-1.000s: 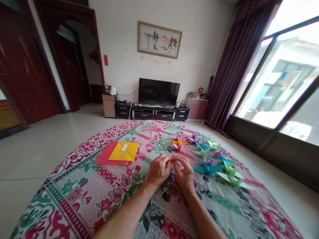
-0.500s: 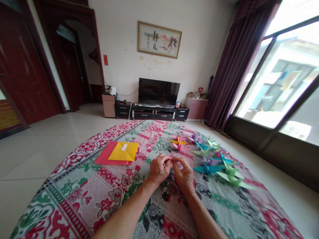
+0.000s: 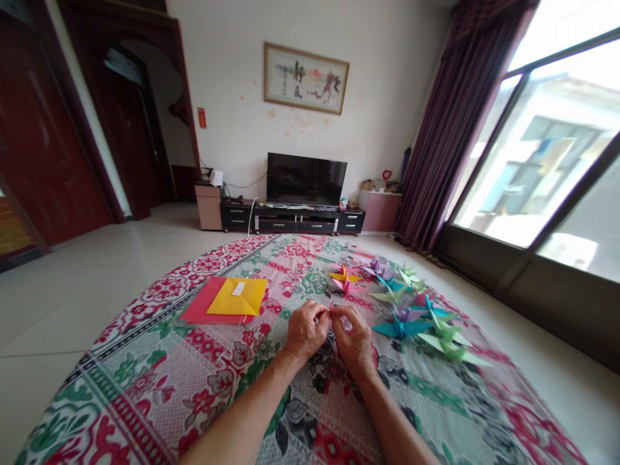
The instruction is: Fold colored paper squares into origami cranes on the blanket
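My left hand (image 3: pixel 307 330) and my right hand (image 3: pixel 354 341) meet above the patterned tablecloth, thumbs and forefingers pinched together. Between the fingertips a small tip of pink folded paper (image 3: pixel 332 304) shows; the fingers cover most of it. Just beyond the hands stand a pink paper crane (image 3: pixel 345 284) and an orange one (image 3: pixel 347 274). Right of my right hand several more cranes are grouped, among them a blue crane (image 3: pixel 403 329), a purple crane (image 3: pixel 376 267) and a light green crane (image 3: pixel 448 342).
Left of my hands, a yellow paper envelope shape (image 3: pixel 248 298) with a white slip (image 3: pixel 238 289) lies over red paper sheets (image 3: pixel 197 305). A floral cloth covers the round table (image 3: pixel 194 361). Beyond it stand a low black cabinet (image 3: pixel 290 223) and a television (image 3: pixel 306 179).
The view has shifted slightly, moving the scene a little left. Both hands keep their pinch on the pink paper, with only slight finger movement.
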Demonstrator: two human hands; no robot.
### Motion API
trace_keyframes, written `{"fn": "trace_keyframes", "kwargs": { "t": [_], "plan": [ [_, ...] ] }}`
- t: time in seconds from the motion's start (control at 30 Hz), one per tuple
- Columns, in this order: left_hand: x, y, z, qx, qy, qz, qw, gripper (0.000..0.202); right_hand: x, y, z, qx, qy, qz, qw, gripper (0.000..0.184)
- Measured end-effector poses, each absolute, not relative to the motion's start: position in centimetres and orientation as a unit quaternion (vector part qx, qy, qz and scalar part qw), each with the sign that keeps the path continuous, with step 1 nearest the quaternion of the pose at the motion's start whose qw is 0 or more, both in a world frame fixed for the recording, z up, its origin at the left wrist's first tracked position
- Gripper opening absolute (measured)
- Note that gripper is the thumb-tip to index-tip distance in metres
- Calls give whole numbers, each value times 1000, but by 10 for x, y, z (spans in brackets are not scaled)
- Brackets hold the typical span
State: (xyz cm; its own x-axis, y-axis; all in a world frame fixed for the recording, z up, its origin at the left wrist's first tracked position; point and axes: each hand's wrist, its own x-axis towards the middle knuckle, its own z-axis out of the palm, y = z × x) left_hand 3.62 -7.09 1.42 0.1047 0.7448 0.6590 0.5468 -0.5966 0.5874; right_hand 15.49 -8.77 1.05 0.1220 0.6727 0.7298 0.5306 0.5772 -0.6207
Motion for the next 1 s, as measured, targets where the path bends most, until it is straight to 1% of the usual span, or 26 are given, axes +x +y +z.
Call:
{"fn": "trace_keyframes", "kwargs": {
  "t": [0.37, 0.8, 1.0],
  "plan": [
    [36, -71, 13, 740, 434, 504, 97, 15, 155, -87, 8, -457, -659, 50, 596, 8],
    [35, -71, 15, 743, 436, 502, 79, 15, 156, -89, 12, -476, -654, 78, 582, 11],
    [35, -69, 13, 734, 435, 514, 85, 12, 156, -92, 15, -481, -656, 98, 573, 16]
  ]
}}
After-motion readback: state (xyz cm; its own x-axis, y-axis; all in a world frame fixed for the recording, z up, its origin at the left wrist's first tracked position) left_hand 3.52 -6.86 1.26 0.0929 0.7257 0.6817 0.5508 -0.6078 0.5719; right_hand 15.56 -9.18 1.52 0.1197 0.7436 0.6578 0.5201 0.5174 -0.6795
